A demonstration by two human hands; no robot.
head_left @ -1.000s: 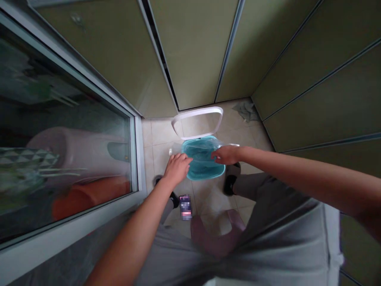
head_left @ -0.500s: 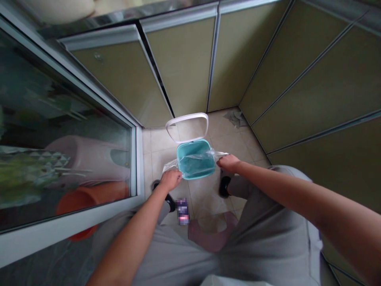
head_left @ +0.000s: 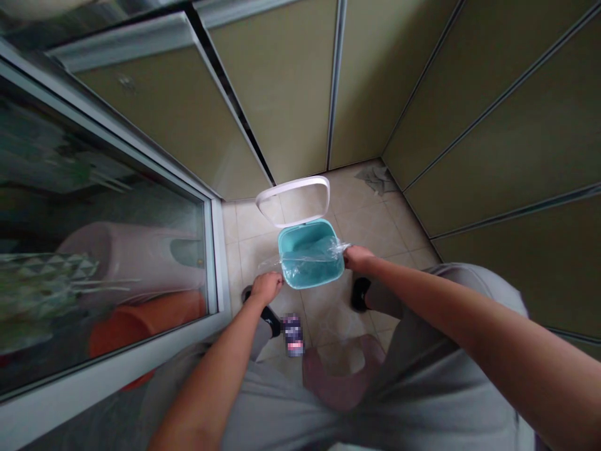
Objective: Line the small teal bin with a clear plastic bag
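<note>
1. Head view, hands: the left hand [head_left: 267, 288] is at the front left corner of the blue bin [head_left: 295, 233], its fingers curled closed on the edge of the clear plastic bag [head_left: 307, 257]; the right hand [head_left: 359, 258] is at the bin's right rim, its fingers closed around a bunched part of the same bag.
2. Head view, bin and bag: the bin stands on the tiled floor [head_left: 361, 219] between the person's feet and the cupboard doors [head_left: 277, 81]; the bag lies partly inside it, a strip of film crossing the opening from side to side; a pale ring [head_left: 307, 180] stands tilted up at the bin's back edge.
3. Head view, around: a phone-shaped thing [head_left: 293, 336], its face blurred, lies by the left shoe [head_left: 270, 321]; a grey cloth [head_left: 377, 180] lies in the far corner; an orange bucket [head_left: 162, 313] shows behind the glass door at left.
</note>
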